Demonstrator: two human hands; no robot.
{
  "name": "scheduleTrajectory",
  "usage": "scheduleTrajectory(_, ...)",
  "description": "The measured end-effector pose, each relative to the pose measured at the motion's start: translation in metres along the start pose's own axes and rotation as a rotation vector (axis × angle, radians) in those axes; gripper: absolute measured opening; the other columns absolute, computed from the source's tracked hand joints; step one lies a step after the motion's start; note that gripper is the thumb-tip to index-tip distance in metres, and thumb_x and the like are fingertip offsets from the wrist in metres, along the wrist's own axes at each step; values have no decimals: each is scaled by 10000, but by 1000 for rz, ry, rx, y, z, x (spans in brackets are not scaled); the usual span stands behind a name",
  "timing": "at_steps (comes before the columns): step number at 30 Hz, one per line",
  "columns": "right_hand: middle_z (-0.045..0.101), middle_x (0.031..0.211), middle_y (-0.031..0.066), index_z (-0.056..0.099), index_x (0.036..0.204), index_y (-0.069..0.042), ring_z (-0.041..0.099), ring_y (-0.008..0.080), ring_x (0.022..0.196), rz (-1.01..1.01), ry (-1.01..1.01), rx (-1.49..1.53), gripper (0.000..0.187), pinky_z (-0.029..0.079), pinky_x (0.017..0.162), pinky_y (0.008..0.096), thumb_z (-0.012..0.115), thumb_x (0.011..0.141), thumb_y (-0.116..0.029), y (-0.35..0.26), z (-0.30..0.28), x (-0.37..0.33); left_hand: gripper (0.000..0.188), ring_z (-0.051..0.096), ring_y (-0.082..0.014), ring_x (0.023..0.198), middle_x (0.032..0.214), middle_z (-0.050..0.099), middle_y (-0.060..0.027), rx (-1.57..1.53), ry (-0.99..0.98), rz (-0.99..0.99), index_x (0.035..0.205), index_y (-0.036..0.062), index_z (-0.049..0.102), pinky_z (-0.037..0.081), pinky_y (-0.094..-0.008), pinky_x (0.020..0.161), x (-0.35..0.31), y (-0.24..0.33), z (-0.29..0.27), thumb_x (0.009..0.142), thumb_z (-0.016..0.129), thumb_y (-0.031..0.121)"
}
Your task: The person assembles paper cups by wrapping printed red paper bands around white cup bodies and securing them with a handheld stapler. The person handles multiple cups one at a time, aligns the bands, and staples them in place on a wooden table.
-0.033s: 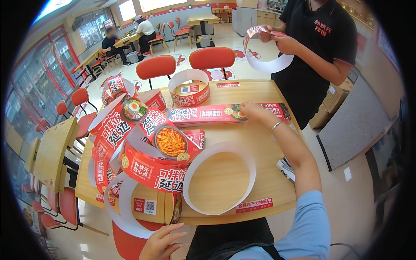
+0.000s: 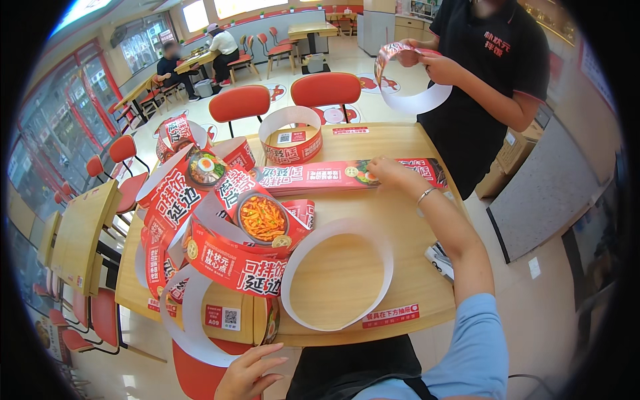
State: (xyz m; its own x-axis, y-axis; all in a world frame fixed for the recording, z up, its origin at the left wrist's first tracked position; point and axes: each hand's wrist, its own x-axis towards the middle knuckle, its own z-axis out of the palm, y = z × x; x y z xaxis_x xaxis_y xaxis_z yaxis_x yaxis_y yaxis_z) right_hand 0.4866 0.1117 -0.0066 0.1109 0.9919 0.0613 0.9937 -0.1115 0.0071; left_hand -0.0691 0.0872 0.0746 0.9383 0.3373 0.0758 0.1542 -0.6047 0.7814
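My right hand (image 2: pixel 393 173) reaches across the wooden table (image 2: pixel 427 267), its fingers bent and closed at the upper strip of a flat stack of red printed paper strips (image 2: pixel 320 175). My left hand (image 2: pixel 250 375) is low, by the table's front edge, fingers apart and holding nothing. Just above it, a white-lined paper ring (image 2: pixel 183 333) juts past that edge. One larger paper ring (image 2: pixel 291 293) stands in the middle foreground, its white inside showing. Several red paper rings with food pictures (image 2: pixel 233 267) lie heaped on the left. Another paper ring (image 2: pixel 291 155) stands beyond the strips.
Across the table at the right, a co-worker in black (image 2: pixel 490 80) holds a paper ring (image 2: pixel 417 100) in both hands. A small white and black object (image 2: pixel 440 261) lies beside my right forearm. Red chairs (image 2: pixel 240 103) stand behind the table; cardboard boxes (image 2: pixel 510 160) are at the right.
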Motion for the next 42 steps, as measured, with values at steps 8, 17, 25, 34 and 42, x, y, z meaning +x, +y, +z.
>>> scheduleTrajectory(8,658,971,174,655,927,9,621,342,938,-52,-47,32,350,504,842,396,783,659,-175,23,7,0,471,533,-348,1195,1310,541,-169,-57,-45,40,1162,32,606,439,-376,980,3,-7,5,713,636,-108)
scheduleTrajectory(17,627,806,203,628,774,-20,613,361,784,-77,-59,106,167,478,680,420,661,709,-171,12,0,12,404,570,-327,1147,1300,551,-147,-114,-83,28,1153,47,617,471,-386,947,-3,-6,21,760,712,30)
scheduleTrajectory(25,636,785,199,628,720,-14,625,364,726,17,-55,77,168,501,655,426,727,640,-123,28,-3,-5,357,491,-294,1238,1397,453,-143,-157,-98,116,1247,45,545,444,-368,981,-14,-25,32,898,618,66)
scheduleTrajectory(34,588,731,159,591,745,26,601,299,665,-97,-88,299,259,460,592,369,774,577,-47,41,12,12,353,461,-308,1265,1402,438,-150,-225,-59,137,1263,48,529,436,-370,981,-30,-34,46,919,596,90)
scheduleTrajectory(42,582,704,177,569,726,52,617,270,658,-105,-9,434,282,476,605,341,780,560,-33,46,13,7,350,484,-316,1230,1393,448,-143,-282,-106,119,1245,45,531,442,-377,956,-23,-42,51,905,604,87)
